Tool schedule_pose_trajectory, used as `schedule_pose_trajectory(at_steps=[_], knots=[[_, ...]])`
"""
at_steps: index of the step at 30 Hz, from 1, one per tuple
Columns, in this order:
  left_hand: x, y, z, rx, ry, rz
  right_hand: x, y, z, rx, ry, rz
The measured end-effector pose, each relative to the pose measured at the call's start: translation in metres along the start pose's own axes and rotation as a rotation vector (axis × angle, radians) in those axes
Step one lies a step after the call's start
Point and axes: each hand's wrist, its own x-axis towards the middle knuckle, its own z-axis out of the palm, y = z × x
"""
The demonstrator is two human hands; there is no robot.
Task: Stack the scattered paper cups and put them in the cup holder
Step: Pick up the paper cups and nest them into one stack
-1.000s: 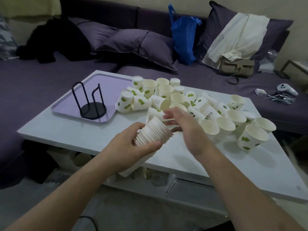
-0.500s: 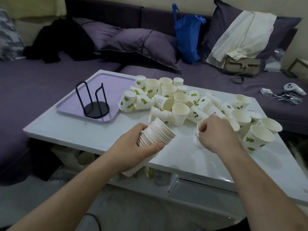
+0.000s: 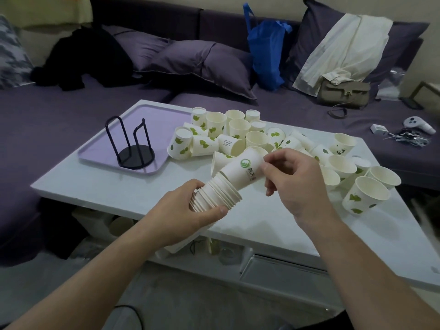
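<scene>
A person's left hand (image 3: 188,208) wraps its fingers and thumb round a nested stack of paper cups (image 3: 217,195), held tilted above the near edge of a white worktop (image 3: 273,225), rims pointing up and away. The right hand (image 3: 291,179) pinches the base end of a single paper cup with a green swirl logo (image 3: 245,171), whose open mouth sits partly over the top of the stack. The left grip is clenched on the stack; the right grip is grasping the logo cup.

Behind the hands, the scattered paper cups (image 3: 238,136) crowd the middle and right of the worktop, some upright, some on their sides, many printed with green leaves. One leaf-printed cup (image 3: 365,198) stands upright near the right edge.

The black wire cup holder (image 3: 133,145) stands upright on a lilac tray (image 3: 152,117) at the far left of the worktop, well apart from both hands, with no cups in it.

Beyond the worktop runs a purple sofa (image 3: 47,110) carrying cushions, a blue bag (image 3: 265,58), a cream garment (image 3: 342,48), a khaki handbag (image 3: 342,92) and a white game controller (image 3: 417,123).
</scene>
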Motion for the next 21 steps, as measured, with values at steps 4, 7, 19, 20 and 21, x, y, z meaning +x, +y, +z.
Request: schedule_pose_trajectory(at_steps=[4, 7, 19, 20, 21], knots=[[0.001, 0.000, 0.000, -0.019, 0.017, 0.018, -0.002, 0.004, 0.006, 0.011, -0.044, -0.005], [0.002, 0.001, -0.001, -0.028, 0.025, 0.029, -0.002, 0.003, 0.008, 0.041, -0.132, 0.008], [0.006, 0.000, -0.001, -0.038, 0.060, 0.001, -0.013, 0.008, 0.024, -0.289, -0.740, -0.025], [0.006, -0.001, -0.001, -0.029, 0.058, -0.005, -0.013, 0.006, 0.026, -0.299, -0.750, -0.038], [0.007, -0.002, -0.002, -0.030, 0.058, -0.011, -0.012, 0.004, 0.027, -0.296, -0.726, -0.051]])
